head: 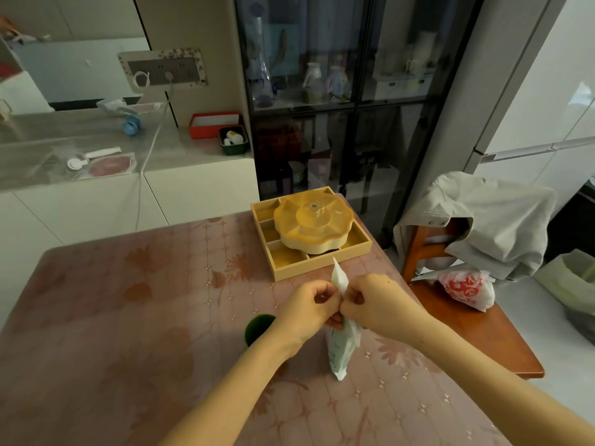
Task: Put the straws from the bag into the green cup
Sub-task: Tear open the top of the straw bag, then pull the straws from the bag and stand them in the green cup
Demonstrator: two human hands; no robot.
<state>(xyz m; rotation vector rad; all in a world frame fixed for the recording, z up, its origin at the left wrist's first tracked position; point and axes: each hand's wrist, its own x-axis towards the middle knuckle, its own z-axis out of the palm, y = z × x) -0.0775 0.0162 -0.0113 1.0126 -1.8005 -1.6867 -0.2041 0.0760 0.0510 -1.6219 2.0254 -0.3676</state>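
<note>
A slim white bag (340, 352) with pale green print stands upright above the pink flowered table (128, 317). Both hands pinch its upper part. My left hand (307, 305) grips the bag from the left and my right hand (370, 299) grips it from the right, knuckles almost touching. A white tip of the bag sticks up between the hands. The straws inside are not visible. The green cup (257, 328) stands on the table just left of the bag, partly hidden by my left wrist.
A yellow compartment tray (283, 265) carrying a flower-shaped lidded dish (314, 220) sits at the table's far edge, just beyond my hands. To the right a wooden chair (483, 333) holds a red-printed plastic bag (467, 289) and a grey jacket (489, 220).
</note>
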